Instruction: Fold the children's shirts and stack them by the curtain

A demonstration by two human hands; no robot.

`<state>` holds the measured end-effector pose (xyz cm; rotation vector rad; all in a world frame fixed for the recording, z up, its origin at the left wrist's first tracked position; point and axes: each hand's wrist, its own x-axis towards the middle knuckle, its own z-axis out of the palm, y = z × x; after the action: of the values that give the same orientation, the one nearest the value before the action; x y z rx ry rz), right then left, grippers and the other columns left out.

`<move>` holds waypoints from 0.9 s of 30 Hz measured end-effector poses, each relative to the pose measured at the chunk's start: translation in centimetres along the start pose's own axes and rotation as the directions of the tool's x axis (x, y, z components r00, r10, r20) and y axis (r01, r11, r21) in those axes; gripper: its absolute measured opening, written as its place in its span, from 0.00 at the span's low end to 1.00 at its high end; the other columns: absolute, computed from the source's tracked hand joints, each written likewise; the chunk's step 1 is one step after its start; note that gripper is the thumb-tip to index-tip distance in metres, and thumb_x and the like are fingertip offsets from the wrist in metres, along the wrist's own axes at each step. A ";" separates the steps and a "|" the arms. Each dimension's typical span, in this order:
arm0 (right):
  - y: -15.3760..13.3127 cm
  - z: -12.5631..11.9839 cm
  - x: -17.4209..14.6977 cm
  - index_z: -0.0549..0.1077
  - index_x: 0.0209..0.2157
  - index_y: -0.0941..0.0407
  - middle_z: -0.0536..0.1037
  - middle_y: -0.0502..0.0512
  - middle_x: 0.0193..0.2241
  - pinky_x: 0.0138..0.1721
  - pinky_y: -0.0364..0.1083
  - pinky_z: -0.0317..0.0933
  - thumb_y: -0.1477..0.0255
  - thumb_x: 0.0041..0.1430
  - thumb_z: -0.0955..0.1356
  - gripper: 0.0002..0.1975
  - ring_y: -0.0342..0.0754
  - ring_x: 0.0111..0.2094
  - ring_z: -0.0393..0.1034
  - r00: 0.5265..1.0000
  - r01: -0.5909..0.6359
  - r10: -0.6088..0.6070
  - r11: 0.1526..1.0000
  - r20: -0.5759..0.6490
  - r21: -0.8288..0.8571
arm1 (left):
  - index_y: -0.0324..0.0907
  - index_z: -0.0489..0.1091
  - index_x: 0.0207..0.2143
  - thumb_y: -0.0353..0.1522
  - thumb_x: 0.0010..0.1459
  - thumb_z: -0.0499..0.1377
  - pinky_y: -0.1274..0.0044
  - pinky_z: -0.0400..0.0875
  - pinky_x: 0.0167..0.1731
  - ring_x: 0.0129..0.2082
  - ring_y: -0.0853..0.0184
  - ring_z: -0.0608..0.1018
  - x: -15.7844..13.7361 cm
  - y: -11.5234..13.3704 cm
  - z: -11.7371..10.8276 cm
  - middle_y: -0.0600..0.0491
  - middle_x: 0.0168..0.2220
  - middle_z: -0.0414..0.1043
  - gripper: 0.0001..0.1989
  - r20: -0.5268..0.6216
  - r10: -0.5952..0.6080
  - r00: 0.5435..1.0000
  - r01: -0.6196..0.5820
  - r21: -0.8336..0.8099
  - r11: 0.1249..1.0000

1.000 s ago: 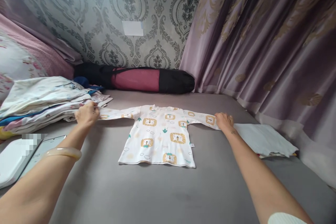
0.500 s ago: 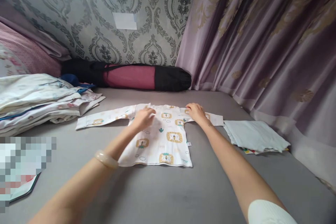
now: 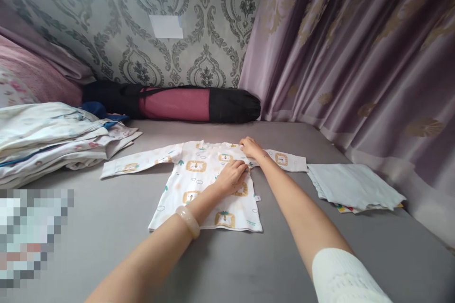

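A white long-sleeved child's shirt (image 3: 209, 191) with tan lion faces lies spread out, its collar at the far side and both sleeves stretched sideways. My left hand (image 3: 232, 177), with a pale bangle on the wrist, rests on the right part of the chest; its fingers are loosely bent and a little apart, over the cloth. At the right shoulder seam, my right hand (image 3: 250, 147) has its fingers closed on the shirt. The fingertips of that hand are partly hidden.
A pile of folded clothes (image 3: 50, 137) sits at the left. Light folded cloth (image 3: 355, 184) lies beyond the right cuff. A black and maroon long bag (image 3: 174, 104) runs along the wall, and purple curtains (image 3: 320, 57) hang at the right. A blurred patch covers the lower left.
My left hand has moved right across the shirt, from near the left shoulder to the right chest. My right hand has slid inward from the sleeve towards the collar.
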<state>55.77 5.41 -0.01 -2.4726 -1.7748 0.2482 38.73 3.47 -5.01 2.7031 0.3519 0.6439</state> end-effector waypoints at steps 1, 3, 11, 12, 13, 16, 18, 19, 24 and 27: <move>-0.1 0.0 0.0 0.74 0.49 0.55 0.72 0.60 0.52 0.51 0.46 0.58 0.76 0.63 0.63 0.15 0.52 0.52 0.67 1.000 0.001 -0.001 1.000 -0.005 -0.001 | 0.37 0.67 0.51 0.32 0.65 0.47 0.64 0.64 0.54 0.53 0.56 0.70 0.0 0.1 0.0 0.41 0.52 0.70 0.16 0.016 -0.003 1.000 0.003 0.019 1.000; -0.4 0.1 -0.3 0.73 0.48 0.56 0.71 0.60 0.52 0.52 0.47 0.57 0.78 0.64 0.61 0.15 0.52 0.52 0.66 0.999 0.005 -0.005 1.000 -0.037 -0.007 | 0.38 0.66 0.55 0.35 0.66 0.48 0.62 0.60 0.58 0.58 0.54 0.66 0.1 0.4 0.1 0.42 0.57 0.67 0.18 0.052 -0.010 0.999 0.006 0.067 0.998; 0.0 3.1 -1.6 0.69 0.53 0.56 0.70 0.62 0.53 0.53 0.48 0.58 0.80 0.65 0.56 0.20 0.51 0.52 0.66 0.966 0.014 0.032 0.984 -0.256 0.176 | 0.41 0.64 0.57 0.38 0.67 0.46 0.59 0.54 0.63 0.63 0.53 0.61 0.3 0.6 0.2 0.44 0.60 0.65 0.21 0.128 -0.055 0.990 0.038 0.131 0.991; 0.4 3.3 -1.8 0.69 0.54 0.57 0.71 0.62 0.53 0.54 0.47 0.58 0.80 0.65 0.56 0.20 0.51 0.53 0.66 0.963 0.033 0.024 0.978 -0.269 0.206 | 0.41 0.64 0.57 0.38 0.66 0.47 0.61 0.54 0.63 0.63 0.54 0.62 0.3 0.4 0.3 0.44 0.60 0.64 0.20 0.111 -0.068 0.992 0.054 0.119 0.991; 0.8 3.5 -2.1 0.68 0.54 0.58 0.71 0.62 0.53 0.55 0.47 0.57 0.80 0.65 0.57 0.20 0.50 0.54 0.65 0.961 0.055 0.009 0.973 -0.277 0.222 | 0.40 0.64 0.56 0.38 0.65 0.48 0.62 0.55 0.63 0.63 0.55 0.63 0.3 0.3 0.4 0.43 0.60 0.64 0.20 0.090 -0.091 0.992 0.080 0.112 0.990; 2.4 3.7 -3.7 0.70 0.54 0.58 0.71 0.60 0.55 0.59 0.46 0.55 0.79 0.64 0.58 0.20 0.47 0.57 0.64 0.957 0.130 -0.062 0.965 -0.282 0.227 | 0.40 0.65 0.55 0.38 0.65 0.49 0.63 0.54 0.64 0.63 0.55 0.62 0.3 -0.1 0.8 0.42 0.61 0.62 0.20 0.024 -0.184 0.983 0.180 0.136 0.974; 3.8 3.8 -5.3 0.71 0.53 0.57 0.71 0.60 0.56 0.60 0.47 0.54 0.77 0.64 0.59 0.19 0.47 0.58 0.63 0.950 0.190 -0.121 0.955 -0.288 0.226 | 0.40 0.64 0.56 0.39 0.65 0.49 0.61 0.52 0.64 0.64 0.54 0.60 0.3 -0.2 1.0 0.42 0.62 0.61 0.21 0.011 -0.223 0.975 0.218 0.163 0.962; 4.7 3.9 -6.1 0.73 0.51 0.57 0.71 0.60 0.57 0.60 0.47 0.54 0.76 0.64 0.59 0.18 0.48 0.58 0.63 0.949 0.197 -0.128 0.954 -0.289 0.226 | 0.40 0.63 0.57 0.39 0.65 0.49 0.60 0.52 0.64 0.64 0.53 0.60 0.3 -0.2 1.1 0.42 0.62 0.61 0.21 0.017 -0.229 0.973 0.223 0.172 0.960; 9.8 3.8 -9.7 0.74 0.50 0.58 0.71 0.61 0.56 0.61 0.49 0.54 0.69 0.67 0.57 0.19 0.50 0.59 0.63 0.956 0.014 0.043 0.981 -0.289 0.193 | 0.40 0.64 0.58 0.39 0.66 0.48 0.61 0.52 0.64 0.65 0.54 0.59 0.3 0.0 0.6 0.43 0.63 0.61 0.22 0.067 -0.217 0.974 0.200 0.199 0.959; 11.4 3.4 -11.3 0.71 0.55 0.61 0.68 0.63 0.59 0.63 0.49 0.51 0.71 0.67 0.57 0.20 0.51 0.62 0.58 0.955 -0.051 0.087 0.990 -0.285 0.130 | 0.39 0.62 0.59 0.38 0.67 0.45 0.59 0.52 0.63 0.65 0.53 0.59 0.4 0.5 0.7 0.41 0.64 0.59 0.22 0.082 -0.243 0.967 0.217 0.243 0.945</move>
<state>62.22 -9.06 -4.32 -2.3462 -1.5117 -0.0045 39.42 2.95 -5.24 2.8397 0.7439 0.4049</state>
